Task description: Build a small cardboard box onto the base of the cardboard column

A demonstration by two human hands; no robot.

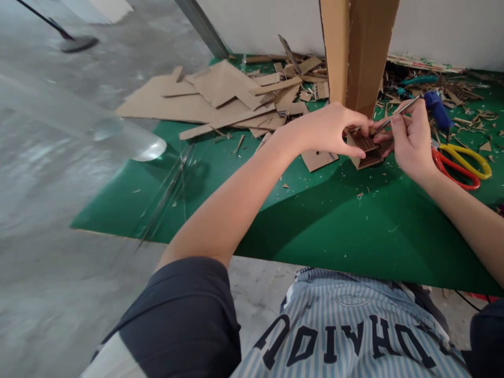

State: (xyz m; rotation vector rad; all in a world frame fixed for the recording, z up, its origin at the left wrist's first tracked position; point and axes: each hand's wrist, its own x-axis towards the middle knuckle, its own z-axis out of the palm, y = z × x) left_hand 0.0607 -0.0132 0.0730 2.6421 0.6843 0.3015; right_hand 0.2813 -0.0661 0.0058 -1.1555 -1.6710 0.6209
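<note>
Person at a work table, seen from above. Nearest is the striped shirt [350, 320], close to the edge of the green table [291, 236]. Beyond the bare front strip, the left hand [346, 123] arches over a small cardboard piece [359, 157], pinching it between thumb and fingers with its ridged edges exposed; the grip presumably steadies it against the tool. The right hand [413, 139] is closed about a slim metal rod [403, 107], thumb against fingers as on a pencil, probably for fine control; the rod slants down toward the piece, but whether its tip touches cannot be told. The small cardboard piece is thus just above the table, between the hands. A printed card [318, 159] lies flat beside it. The scissors [464, 161] rest by the right wrist, handles toward the person, perhaps for easy reach; a blue tool [439, 113] lies just beyond. Farther back, cardboard sheets [220, 84] and scraps [464, 89] seem pushed aside to free working room. A cardboard post [354, 52] stands upright behind the hands, before the pale wall [255, 23].

Count: two hands, one rod, one pair of scissors with two loops (one red, one yellow), one blue tool, one post; scraps too many to number. Whether the held piece is one folded part or two is unclear.
</note>
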